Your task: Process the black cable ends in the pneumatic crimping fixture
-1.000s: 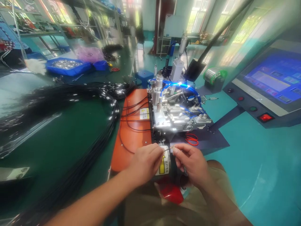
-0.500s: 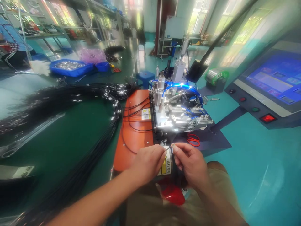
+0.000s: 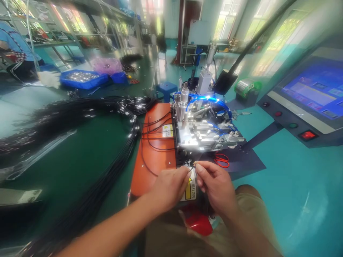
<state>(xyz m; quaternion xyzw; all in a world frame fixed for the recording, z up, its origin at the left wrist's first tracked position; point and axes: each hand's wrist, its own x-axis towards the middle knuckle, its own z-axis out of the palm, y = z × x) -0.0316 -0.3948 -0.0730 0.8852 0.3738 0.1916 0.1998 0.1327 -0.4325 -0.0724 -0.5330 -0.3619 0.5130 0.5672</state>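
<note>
A thin black cable [image 3: 191, 169] bridges the small gap between the two sets of fingertips. Its short exposed length runs from the left fingers towards the right ones, slanting slightly away from the body. The left hand [image 3: 171, 187] pinches it between thumb and forefinger; the right hand [image 3: 216, 184] pinches at its far end, so that hand is nearer the tip. A curved cable on the orange panel [image 3: 154, 184], left of the left fingers, passes behind that hand and is probably the same one.

Directly below the fingertips is an arrow label [image 3: 191, 194]. Just beyond them stands the pneumatic machine [image 3: 200, 134]; red-handled scissors [image 3: 222, 160] lie past the right fingers, and a large cable bundle [image 3: 115, 162] sweeps well to their left.

The fingertips cover most of the cable end, and its fine, coppery-looking tip is too small to make out. Whether the right hand's curled lower fingers hold anything, I cannot tell.
</note>
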